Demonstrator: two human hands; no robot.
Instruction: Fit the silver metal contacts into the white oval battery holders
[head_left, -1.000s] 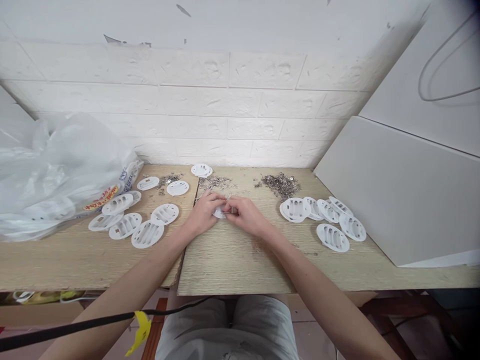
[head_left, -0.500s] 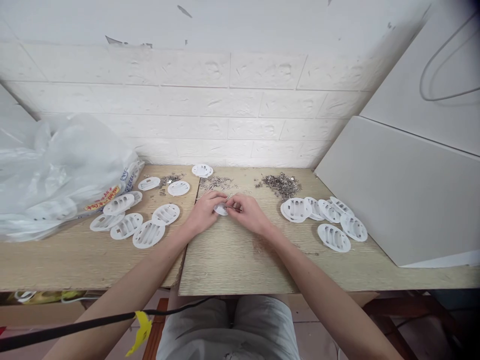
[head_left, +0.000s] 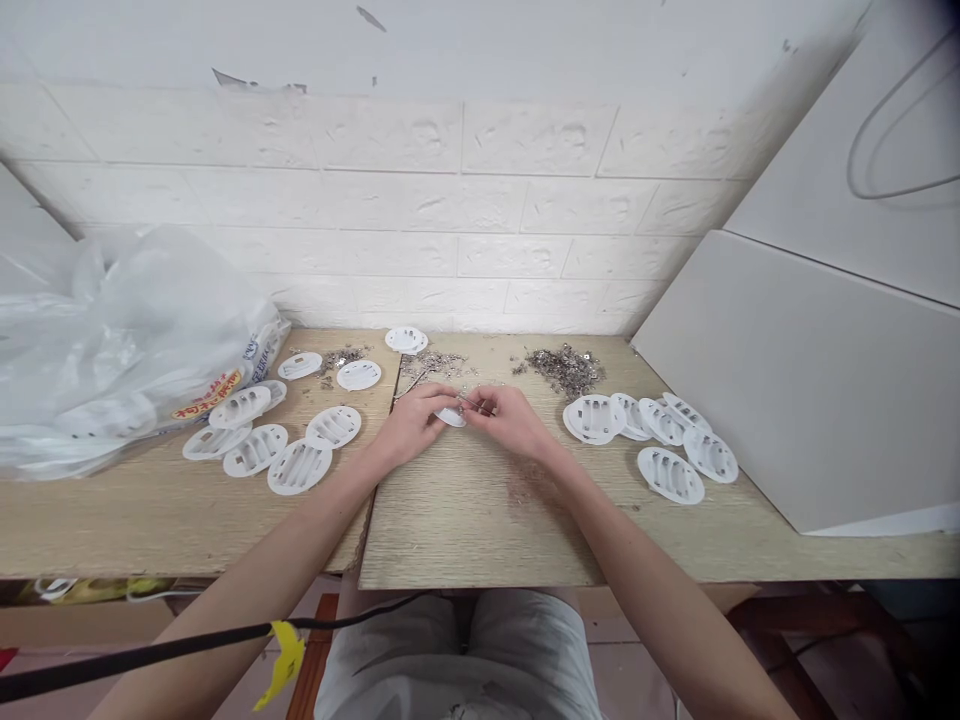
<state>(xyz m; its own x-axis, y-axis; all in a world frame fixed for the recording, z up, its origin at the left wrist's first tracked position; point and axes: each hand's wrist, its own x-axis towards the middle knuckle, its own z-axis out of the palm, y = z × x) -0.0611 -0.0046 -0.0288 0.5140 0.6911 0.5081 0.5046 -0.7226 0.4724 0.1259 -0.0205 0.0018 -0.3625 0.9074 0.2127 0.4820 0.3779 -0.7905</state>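
My left hand (head_left: pixel 415 424) is closed on the edge of a round white plastic disc (head_left: pixel 451 416) just above the table, its fingers covering much of it. On the disc's right side, my right hand (head_left: pixel 508 418) pinches a thin dark metal tool (head_left: pixel 480 407), whose tip is at the disc. What the tip touches is too small to make out. Behind my hands lie a scattered heap of tiny metal pieces (head_left: pixel 441 364) and, further right, a denser heap of small metal pieces (head_left: pixel 568 370).
Several slotted white discs (head_left: pixel 300 467) lie at the left, and more discs with metal pieces fitted (head_left: pixel 670 475) at the right. A clear plastic bag (head_left: pixel 150 330) stands far left. A white brick-patterned wall (head_left: pixel 450 210) and a grey panel (head_left: pixel 810 390) bound the table (head_left: pixel 480 530).
My right hand has shifted slightly right and the tool points at a slightly different angle. The disc has tilted a little in my left hand. The view has moved slightly.
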